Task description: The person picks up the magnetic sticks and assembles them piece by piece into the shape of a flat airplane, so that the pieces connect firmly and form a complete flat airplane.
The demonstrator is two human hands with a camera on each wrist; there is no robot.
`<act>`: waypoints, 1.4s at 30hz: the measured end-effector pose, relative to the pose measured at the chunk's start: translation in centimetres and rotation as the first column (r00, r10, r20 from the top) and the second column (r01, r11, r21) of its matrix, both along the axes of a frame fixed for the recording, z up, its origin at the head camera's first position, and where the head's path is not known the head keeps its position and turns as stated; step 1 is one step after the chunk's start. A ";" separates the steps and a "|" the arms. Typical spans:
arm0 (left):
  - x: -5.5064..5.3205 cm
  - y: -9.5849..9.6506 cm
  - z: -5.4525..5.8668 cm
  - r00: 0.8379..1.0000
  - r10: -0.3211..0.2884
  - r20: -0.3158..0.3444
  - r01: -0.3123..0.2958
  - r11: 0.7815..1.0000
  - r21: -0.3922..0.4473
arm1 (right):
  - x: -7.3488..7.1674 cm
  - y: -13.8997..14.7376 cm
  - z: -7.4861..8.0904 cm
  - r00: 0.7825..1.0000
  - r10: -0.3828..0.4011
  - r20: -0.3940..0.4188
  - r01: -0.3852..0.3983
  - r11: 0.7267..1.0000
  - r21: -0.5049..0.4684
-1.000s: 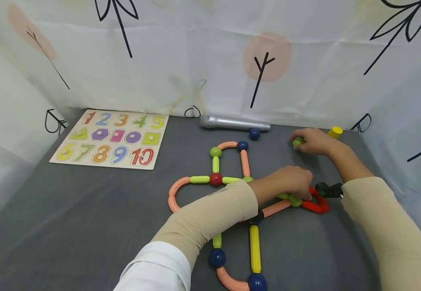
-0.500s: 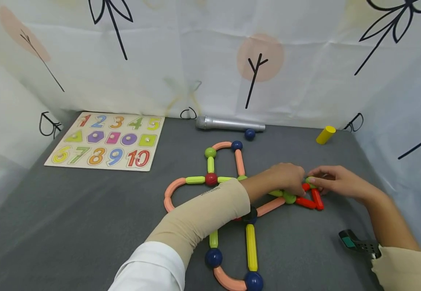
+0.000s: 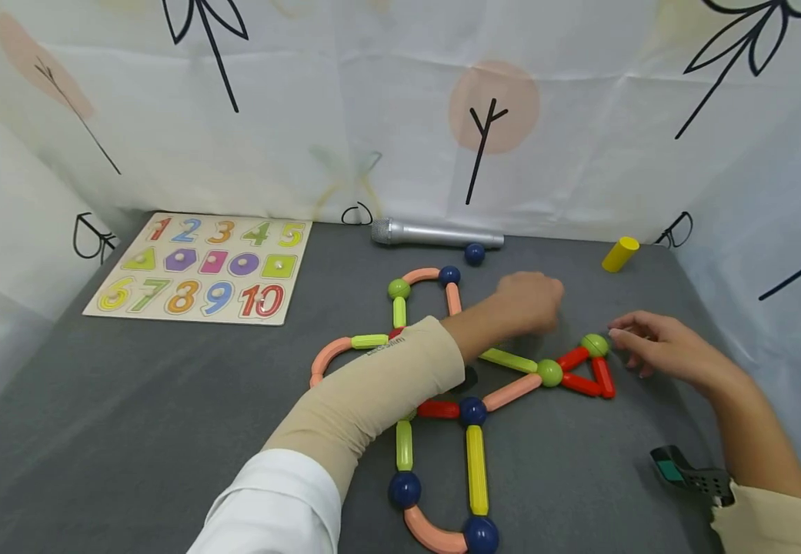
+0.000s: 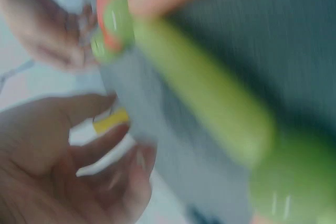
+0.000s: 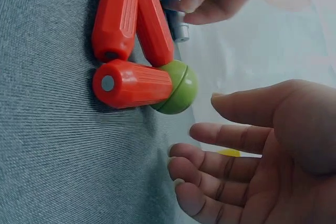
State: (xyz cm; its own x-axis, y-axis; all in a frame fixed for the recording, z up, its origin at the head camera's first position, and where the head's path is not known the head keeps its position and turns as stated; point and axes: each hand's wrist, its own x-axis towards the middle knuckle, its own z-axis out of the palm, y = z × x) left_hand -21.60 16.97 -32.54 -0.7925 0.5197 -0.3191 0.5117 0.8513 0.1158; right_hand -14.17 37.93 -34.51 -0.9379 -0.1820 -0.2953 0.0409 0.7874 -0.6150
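Observation:
A flat figure of magnetic rods and balls lies on the grey table. At its right end, red rods (image 3: 603,377) form a small triangle, and a green ball (image 3: 594,345) sits at the triangle's top corner. My right hand (image 3: 670,350) is just right of that ball, fingers loosely bent and holding nothing; the right wrist view shows a gap between fingers and ball (image 5: 181,87). Raised above the figure's middle, my left hand (image 3: 530,302) has relaxed, bare fingers in the left wrist view. Its forearm hides part of the figure. A pale green rod (image 4: 205,87) runs beneath it.
A number puzzle board (image 3: 199,267) lies at the back left. Along the back edge are a silver microphone (image 3: 438,233), a loose blue ball (image 3: 474,255) and a yellow cylinder (image 3: 620,255). A dark strap (image 3: 691,473) is at the right wrist.
My right hand has brought the green ball from the back right to the red triangle and let go of it. My left hand has lifted off the figure and moved back.

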 end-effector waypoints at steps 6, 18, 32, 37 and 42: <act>-4.1 -2.9 0.2 0.971 0.196 -0.141 -0.204 0.978 -0.044 | -0.2 -0.8 0.0 0.999 0.007 -0.039 -0.007 1.000 0.009; -4.1 -3.0 -1.2 0.984 -0.023 -0.179 0.034 0.998 0.057 | 0.9 -2.1 0.3 0.987 -0.013 -0.161 0.009 1.000 -0.028; 4.5 1.7 0.3 0.915 -0.363 -0.176 0.394 0.899 0.191 | 4.8 -1.5 -0.3 0.951 -0.248 -0.184 0.175 0.923 -0.344; 6.4 2.1 -1.2 0.907 -0.406 -0.110 0.392 0.911 -0.129 | 6.8 -1.0 -0.9 0.972 -0.193 -0.134 0.188 0.981 -0.051; 7.1 2.3 -2.1 0.905 -0.405 -0.129 0.376 0.904 -0.202 | 7.6 -1.8 -1.5 0.986 -0.161 -0.046 0.163 0.985 0.058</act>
